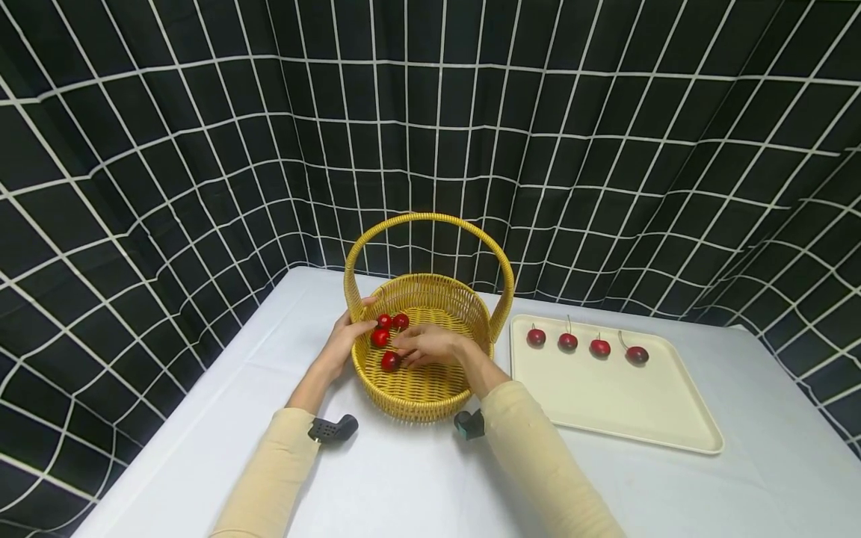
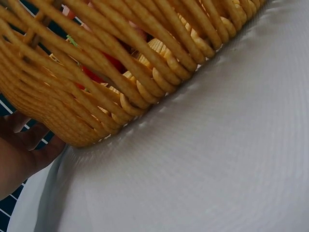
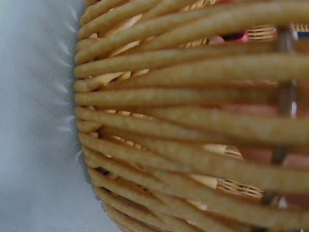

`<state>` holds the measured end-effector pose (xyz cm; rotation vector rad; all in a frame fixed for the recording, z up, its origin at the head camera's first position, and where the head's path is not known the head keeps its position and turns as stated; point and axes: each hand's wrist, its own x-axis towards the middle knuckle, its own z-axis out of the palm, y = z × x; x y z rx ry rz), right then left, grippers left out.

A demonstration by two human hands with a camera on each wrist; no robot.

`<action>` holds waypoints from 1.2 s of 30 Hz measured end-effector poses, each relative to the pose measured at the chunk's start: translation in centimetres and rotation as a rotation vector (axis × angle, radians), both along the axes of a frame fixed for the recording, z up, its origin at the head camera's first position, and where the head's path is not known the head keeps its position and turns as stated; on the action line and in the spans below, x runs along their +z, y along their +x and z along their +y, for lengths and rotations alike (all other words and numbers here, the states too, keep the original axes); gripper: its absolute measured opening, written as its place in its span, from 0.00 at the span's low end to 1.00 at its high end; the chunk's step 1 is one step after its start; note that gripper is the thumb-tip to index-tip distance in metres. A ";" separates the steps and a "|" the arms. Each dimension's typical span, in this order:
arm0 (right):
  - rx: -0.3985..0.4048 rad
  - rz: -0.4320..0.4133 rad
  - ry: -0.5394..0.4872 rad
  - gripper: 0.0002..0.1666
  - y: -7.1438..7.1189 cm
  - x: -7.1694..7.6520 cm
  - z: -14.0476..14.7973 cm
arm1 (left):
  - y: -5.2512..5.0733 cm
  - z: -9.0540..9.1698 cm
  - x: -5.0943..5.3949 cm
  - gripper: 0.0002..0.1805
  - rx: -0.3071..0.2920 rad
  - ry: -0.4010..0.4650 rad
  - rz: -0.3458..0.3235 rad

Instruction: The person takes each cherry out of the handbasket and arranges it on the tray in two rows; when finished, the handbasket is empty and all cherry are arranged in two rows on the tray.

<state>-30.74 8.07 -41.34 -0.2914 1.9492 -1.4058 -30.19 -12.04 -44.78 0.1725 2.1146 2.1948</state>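
A yellow wicker basket [image 1: 430,409] with a tall arched handle stands on the white table. My left hand [image 1: 339,344] grips its left rim, thumb over the inside; in the left wrist view the fingers [image 2: 29,145] lie against the outer wall. Inside the basket, my right hand [image 1: 430,345] reaches down with bent fingers beside a red cherry [image 1: 390,362]; whether they pinch it or its stem is hidden. Three more cherries [image 1: 380,337] lie close together by the left wall. The right wrist view mostly shows the wicker wall [image 3: 183,111], with the hand blurred behind it.
To the right of the basket lies a cream tray [image 1: 612,396]. Several dark red cherries [image 1: 568,342] with stems form a row along its far side. A black curtain with a white grid [image 1: 457,149] hangs behind the table. The basket handle [image 1: 430,217] arches above the hands.
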 end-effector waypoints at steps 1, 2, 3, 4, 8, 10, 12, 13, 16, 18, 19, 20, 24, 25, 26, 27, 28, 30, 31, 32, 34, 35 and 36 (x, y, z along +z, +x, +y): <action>0.012 -0.008 -0.003 0.21 0.0 0.0 0.0 | 0.0 0.0 0.0 0.28 0.000 0.000 0.001; 0.024 -0.020 -0.004 0.20 0.0 -0.1 0.1 | 0.0 0.0 0.0 0.28 -0.001 0.000 0.002; 0.043 -0.025 -0.003 0.20 0.0 -0.1 0.1 | 0.0 0.0 0.0 0.28 -0.002 0.001 0.002; 0.060 -0.031 -0.002 0.20 0.0 -0.1 0.1 | 0.0 0.0 0.0 0.28 -0.003 0.001 0.001; 0.124 -0.036 0.005 0.19 0.1 -0.1 0.2 | 0.0 0.0 0.0 0.28 -0.006 -0.002 -0.001; 0.140 -0.038 -0.001 0.19 0.2 -0.1 0.2 | 0.0 0.0 0.0 0.28 -0.006 -0.002 0.000; 0.160 -0.038 -0.017 0.20 0.3 0.0 0.2 | 0.0 0.0 0.0 0.28 -0.006 -0.001 0.001; 0.167 -0.046 -0.027 0.20 0.4 0.0 0.2 | 0.0 0.0 0.1 0.28 -0.006 -0.001 0.002; 0.207 -0.063 -0.058 0.20 0.5 -0.1 0.2 | 0.1 0.0 0.2 0.28 -0.004 0.004 0.006; 0.245 -0.085 -0.082 0.21 0.5 -0.1 0.1 | 0.1 0.0 0.2 0.28 -0.005 0.007 0.010; 0.261 -0.102 -0.094 0.22 0.5 -0.2 0.1 | 0.0 0.0 0.3 0.28 -0.006 0.008 0.012; 0.278 -0.117 -0.104 0.22 0.5 -0.2 0.0 | 0.0 0.0 0.3 0.28 -0.006 0.008 0.014; 0.313 -0.172 -0.134 0.22 0.7 -0.3 -0.3 | 0.0 -0.1 0.3 0.28 -0.007 0.011 0.020; 0.313 -0.183 -0.135 0.21 0.8 -0.2 -0.4 | 0.1 -0.1 0.3 0.28 -0.005 0.010 0.021; 0.314 -0.188 -0.137 0.21 0.9 -0.2 -0.4 | 0.1 -0.1 0.3 0.28 -0.004 0.011 0.022; 0.309 -0.194 -0.140 0.21 1.0 -0.1 -0.5 | 0.1 -0.1 0.3 0.28 -0.004 0.011 0.023; 0.307 -0.197 -0.143 0.21 1.0 -0.1 -0.5 | 0.1 -0.1 0.3 0.28 -0.003 0.011 0.023; 0.299 -0.199 -0.146 0.20 1.1 0.0 -0.6 | 0.1 -0.1 0.2 0.28 0.001 0.008 0.022; 0.298 -0.200 -0.145 0.20 1.2 0.0 -0.6 | 0.1 -0.1 0.1 0.28 0.002 0.007 0.022; 0.299 -0.197 -0.145 0.19 1.2 0.0 -0.5 | 0.0 -0.1 0.0 0.28 0.001 0.007 0.022; 0.304 -0.192 -0.138 0.19 1.2 -0.1 -0.5 | 0.0 -0.1 -0.1 0.28 0.001 0.008 0.021; 0.309 -0.192 -0.134 0.18 1.2 -0.1 -0.6 | 0.0 -0.1 -0.1 0.27 0.002 0.009 0.021; 0.314 -0.192 -0.130 0.18 1.1 -0.1 -0.6 | 0.0 -0.1 -0.1 0.28 0.000 0.012 0.022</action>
